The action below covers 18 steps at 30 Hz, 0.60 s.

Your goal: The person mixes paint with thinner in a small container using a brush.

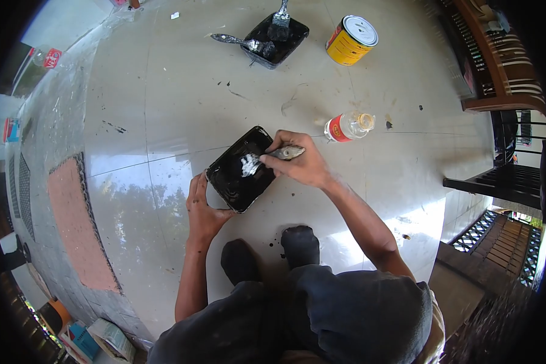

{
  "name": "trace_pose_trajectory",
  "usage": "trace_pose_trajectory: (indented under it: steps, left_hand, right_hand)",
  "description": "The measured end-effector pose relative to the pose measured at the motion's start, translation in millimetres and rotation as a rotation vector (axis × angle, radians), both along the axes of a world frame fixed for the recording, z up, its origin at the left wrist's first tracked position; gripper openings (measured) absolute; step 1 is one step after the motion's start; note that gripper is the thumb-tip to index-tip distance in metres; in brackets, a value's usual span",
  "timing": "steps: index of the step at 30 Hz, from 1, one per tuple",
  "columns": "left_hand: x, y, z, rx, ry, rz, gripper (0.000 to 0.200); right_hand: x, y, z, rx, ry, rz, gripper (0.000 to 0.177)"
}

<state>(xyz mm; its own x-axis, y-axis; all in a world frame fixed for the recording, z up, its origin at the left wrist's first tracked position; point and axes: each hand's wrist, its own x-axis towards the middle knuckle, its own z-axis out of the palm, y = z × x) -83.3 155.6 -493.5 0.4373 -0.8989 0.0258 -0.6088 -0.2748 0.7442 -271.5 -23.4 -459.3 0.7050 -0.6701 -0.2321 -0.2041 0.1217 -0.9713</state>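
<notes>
A black paint tray [232,149] coated with dark, glossy paint sits on the floor in front of my feet. My left hand [204,209] grips its near left corner, fingers along one side and thumb at the bottom edge. In my right hand [304,162] is a paintbrush [290,153], pinched by its worn handle. Its metal ferrule has silvery, light patches, and the bristles point down into the tray, dark against the paint. Right of the tray, a clear plastic bottle [349,126] with a red label stands open on the tiles.
Farther off, a second black tray [298,37] holds two paint-covered brushes, beside a yellow paint can [352,41] with a lid. A pinkish mat [82,224] lies at left. Wooden furniture [497,60] stands at the right edge. Paint spots mark the tiled floor [224,109].
</notes>
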Motion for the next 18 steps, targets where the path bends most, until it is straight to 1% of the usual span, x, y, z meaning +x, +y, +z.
trace_pose_trajectory:
  steps: [3, 5, 6, 8, 9, 11, 14, 15, 18]
  left_hand:
    - [1, 3, 2, 0.102, 0.045, 0.003, 0.098]
    - [1, 4, 2, 0.108, 0.040, 0.002, 0.097]
    - [1, 4, 2, 0.113, 0.038, 0.001, 0.097]
    - [0, 1, 6, 0.072, 0.030, 0.015, 0.088]
    - [-1, -1, 8, 0.053, 0.026, 0.022, 0.083]
    - [-1, -4, 13, 0.063, 0.046, 0.013, 0.083]
    - [0, -4, 9, 0.055, 0.047, 0.001, 0.083]
    - [1, -3, 7, 0.049, 0.041, -0.003, 0.083]
    - [2, 0, 5, 0.051, -0.013, -0.001, 0.084]
  right_hand:
    - [-11, -11, -6, -0.192, 0.079, -0.006, 0.021]
    - [-17, -16, -9, -0.314, 0.097, -0.019, 0.020]
    - [-18, -16, -5, -0.310, 0.083, -0.020, 0.020]
    - [-19, -13, 13, -0.303, 0.056, -0.024, 0.019]
    - [-17, -9, 23, -0.226, 0.039, 0.002, 0.019]
    - [-9, -2, 38, -0.073, 0.006, 0.051, 0.018]
    - [1, -1, 34, 0.078, 0.069, 0.224, 0.019]
    - [5, -2, 24, -0.043, 0.033, 0.215, 0.017]
    - [0, -12, 16, 0.118, 0.138, 0.191, 0.020]
